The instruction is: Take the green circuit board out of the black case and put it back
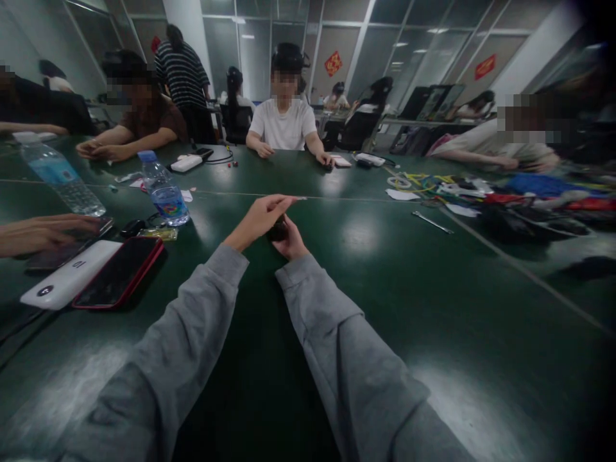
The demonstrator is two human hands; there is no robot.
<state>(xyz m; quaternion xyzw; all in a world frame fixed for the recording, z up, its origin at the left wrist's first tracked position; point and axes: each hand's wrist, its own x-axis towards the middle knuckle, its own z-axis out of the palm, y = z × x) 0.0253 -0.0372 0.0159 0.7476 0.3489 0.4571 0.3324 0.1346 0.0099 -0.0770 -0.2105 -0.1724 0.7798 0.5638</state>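
In the head view, both forearms reach forward over the green table (385,289), the left hand (262,221) arched higher, fingertips drawn together (whether they grip anything I cannot tell), the right hand (292,241) lower, fingers curled around a small dark object (278,231) between the hands.

Loose, creased grey sleeves (190,327) with plain cuffs (228,262) leave both hands (260,221) bare.

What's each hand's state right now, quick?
Left hand: fingers bent; whether it grips anything cannot be told.
Right hand: closed around a small dark object, exact kind unclear.
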